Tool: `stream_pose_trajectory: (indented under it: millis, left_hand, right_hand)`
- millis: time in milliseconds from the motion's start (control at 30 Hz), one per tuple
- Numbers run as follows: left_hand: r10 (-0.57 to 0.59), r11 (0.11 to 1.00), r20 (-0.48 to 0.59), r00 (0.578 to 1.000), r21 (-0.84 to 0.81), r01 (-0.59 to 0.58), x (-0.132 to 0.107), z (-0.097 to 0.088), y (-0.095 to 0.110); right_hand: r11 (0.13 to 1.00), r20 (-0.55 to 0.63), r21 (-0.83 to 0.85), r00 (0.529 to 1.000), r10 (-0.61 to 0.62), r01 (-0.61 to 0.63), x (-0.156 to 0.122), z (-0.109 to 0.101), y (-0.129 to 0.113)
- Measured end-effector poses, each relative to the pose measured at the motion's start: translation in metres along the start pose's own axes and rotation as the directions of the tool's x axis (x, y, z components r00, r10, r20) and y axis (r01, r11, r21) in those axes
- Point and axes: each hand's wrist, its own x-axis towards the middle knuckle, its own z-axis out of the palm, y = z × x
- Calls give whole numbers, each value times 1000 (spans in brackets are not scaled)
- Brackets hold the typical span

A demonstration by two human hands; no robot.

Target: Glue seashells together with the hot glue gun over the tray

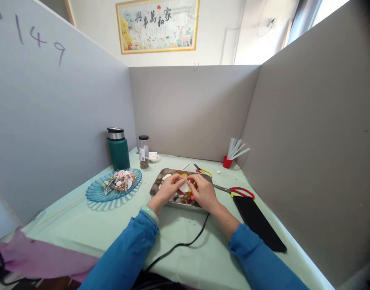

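Both of my hands work close together above a metal tray (176,171) filled with shells, pebbles and colourful bits. A flat, white, rounded piece that looks like a shell (184,187) sits between my fingertips. My left hand (168,187) is closed in a pinch at its upper left edge. My right hand (203,192) pinches from the other side, thumb and forefinger together near the same piece. Whether a smaller part is also held between the fingertips I cannot tell. My hands hide much of the tray's middle.
Left stand a blue scalloped plate (96,192) of shells, a green bottle (119,154) and a black-lidded jar (144,152). Right are red-handled scissors (242,191), a black flat strip (257,223) and a red cup (227,162) of white sticks. Small pliers (206,172) lie behind the tray; a black cable (181,244) crosses in front.
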Motion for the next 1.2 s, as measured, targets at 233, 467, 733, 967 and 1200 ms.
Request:
stream_pose_trajectory:
  millis: [233,467,733,967,1200]
  left_hand:
    - [-9,1000,-5,1000,-10,9,-1,2,3]
    - [-4,1000,10,1000,28,4,-1,5,6]
    - [7,998,-44,999,61,-4,1,3,0]
    - [69,981,-60,996,186,-57,-1,2,2]
    - [6,995,17,1000,95,-7,-1,3,3]
  right_hand:
    - [1000,-4,-4,1000,-16,16,-1,1,1]
    - [1000,-14,-1,1000,15,-15,0,3,4]
    - [1000,-1,2,1000,-15,15,0,2,2]
    - [999,33,-29,999,-29,30,-1,0,-1]
    - [999,4,-38,1000,-3,3,0,2,0]
